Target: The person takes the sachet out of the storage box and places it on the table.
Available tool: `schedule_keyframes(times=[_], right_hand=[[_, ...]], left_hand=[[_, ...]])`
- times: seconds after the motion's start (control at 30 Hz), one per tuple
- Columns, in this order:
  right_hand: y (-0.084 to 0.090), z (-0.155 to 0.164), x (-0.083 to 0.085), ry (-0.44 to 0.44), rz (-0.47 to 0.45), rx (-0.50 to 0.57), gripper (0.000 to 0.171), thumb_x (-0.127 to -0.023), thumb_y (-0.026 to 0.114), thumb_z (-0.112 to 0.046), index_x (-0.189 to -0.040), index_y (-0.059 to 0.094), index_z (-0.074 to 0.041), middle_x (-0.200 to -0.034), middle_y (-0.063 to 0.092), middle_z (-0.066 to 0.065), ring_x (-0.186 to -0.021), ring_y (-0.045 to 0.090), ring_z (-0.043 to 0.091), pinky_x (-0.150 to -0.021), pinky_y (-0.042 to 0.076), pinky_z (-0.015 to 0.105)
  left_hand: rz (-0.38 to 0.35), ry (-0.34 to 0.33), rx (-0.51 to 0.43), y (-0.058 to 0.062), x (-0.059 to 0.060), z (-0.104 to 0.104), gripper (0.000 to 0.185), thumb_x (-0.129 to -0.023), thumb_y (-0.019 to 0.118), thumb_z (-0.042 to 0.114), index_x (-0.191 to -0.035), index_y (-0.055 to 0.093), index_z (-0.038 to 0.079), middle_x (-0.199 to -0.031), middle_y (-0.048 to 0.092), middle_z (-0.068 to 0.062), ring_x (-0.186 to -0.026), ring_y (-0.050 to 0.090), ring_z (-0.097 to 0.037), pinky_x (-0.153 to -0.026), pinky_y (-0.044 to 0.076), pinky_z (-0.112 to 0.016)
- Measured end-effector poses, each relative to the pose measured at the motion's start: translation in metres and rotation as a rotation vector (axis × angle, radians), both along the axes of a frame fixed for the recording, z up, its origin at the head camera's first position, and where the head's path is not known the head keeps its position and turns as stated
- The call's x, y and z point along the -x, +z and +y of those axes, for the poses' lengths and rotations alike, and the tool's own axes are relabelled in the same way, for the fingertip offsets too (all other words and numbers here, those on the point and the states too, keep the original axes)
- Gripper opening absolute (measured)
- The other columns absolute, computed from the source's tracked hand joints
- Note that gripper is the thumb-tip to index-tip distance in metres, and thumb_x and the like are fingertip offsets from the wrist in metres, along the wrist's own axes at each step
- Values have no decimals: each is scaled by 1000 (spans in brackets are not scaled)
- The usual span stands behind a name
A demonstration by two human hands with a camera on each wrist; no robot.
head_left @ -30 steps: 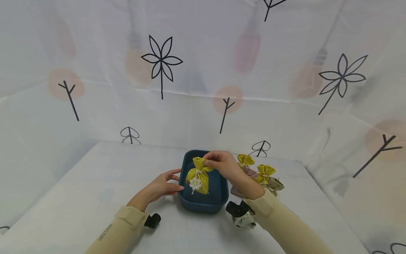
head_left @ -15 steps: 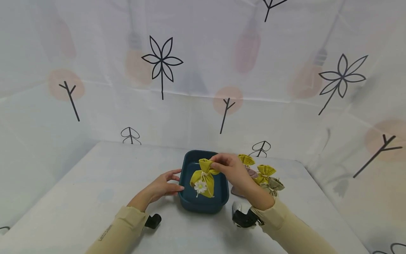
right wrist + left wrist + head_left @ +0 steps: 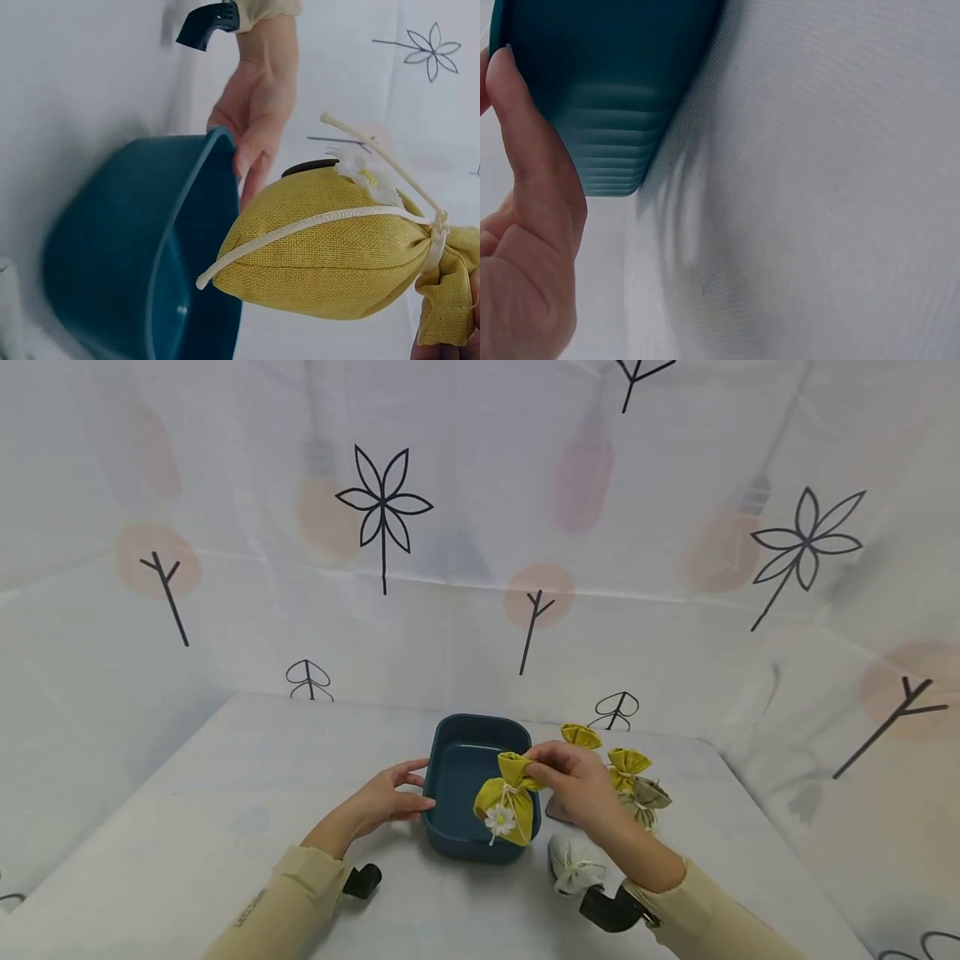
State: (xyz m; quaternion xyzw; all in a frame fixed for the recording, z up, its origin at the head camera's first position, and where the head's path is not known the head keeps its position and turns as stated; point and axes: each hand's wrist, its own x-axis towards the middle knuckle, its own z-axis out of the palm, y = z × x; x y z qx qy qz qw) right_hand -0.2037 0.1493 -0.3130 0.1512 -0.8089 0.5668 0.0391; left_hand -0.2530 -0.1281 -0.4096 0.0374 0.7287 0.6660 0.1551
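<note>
A stuffed yellow drawstring pouch [image 3: 491,797] with a white flower and pale cord hangs over the right side of a dark blue bin [image 3: 459,777]. My right hand [image 3: 585,789] pinches its gathered neck; in the right wrist view the pouch's body [image 3: 322,255] stretches across the bin's opening. Touching the bin's left rim, my left hand [image 3: 386,797] has its fingers lightly spread and nearly straight. The left wrist view shows that thumb [image 3: 525,135] against the rim of the bin [image 3: 615,90]. Nothing shows on the visible part of the bin's floor.
Right of the bin lie a pale grey-green pouch [image 3: 577,864] and more pouches, including yellow ones [image 3: 630,764] and an olive one [image 3: 648,797], partly behind my right arm. Black wrist cameras [image 3: 363,881] sit below both hands. A patterned cloth [image 3: 450,635] backs the white table.
My right hand has moved rightward and nearer to me with the yellow pouch, from over the bin's middle to its right side. The grey-green pouch has come into fuller view. My left hand stays put.
</note>
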Motion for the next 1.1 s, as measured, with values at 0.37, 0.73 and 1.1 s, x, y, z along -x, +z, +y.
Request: schedule_keyframes(times=[0.37, 0.73, 1.1], right_hand=[[-4, 29, -18, -24, -2, 51, 12, -90, 60, -5, -99, 62, 4, -92, 61, 12, -82, 58, 17, -65, 54, 29], [-11, 62, -27, -111, 75, -4, 14, -91, 60, -6, -99, 63, 5, -91, 62, 10, -79, 58, 11, -68, 51, 24], [-26, 95, -33, -174, 126, -59, 18, -93, 57, -7, -104, 60, 7, -90, 63, -1, -80, 59, 6, -69, 51, 21]], left_hand=[[2, -1, 2, 1, -1, 2, 78, -77, 77, 8, -143, 37, 13, -121, 46, -16, -77, 62, -18, -68, 54, -30], [-2, 1, -1, 1, -1, 1, 77, -77, 76, 7, -143, 36, 13, -121, 46, -16, -78, 62, -18, -69, 54, -30], [-8, 11, 1, 1, 0, 0, 75, -78, 75, 6, -143, 37, 13, -121, 46, -17, -77, 62, -18, -69, 53, -30]])
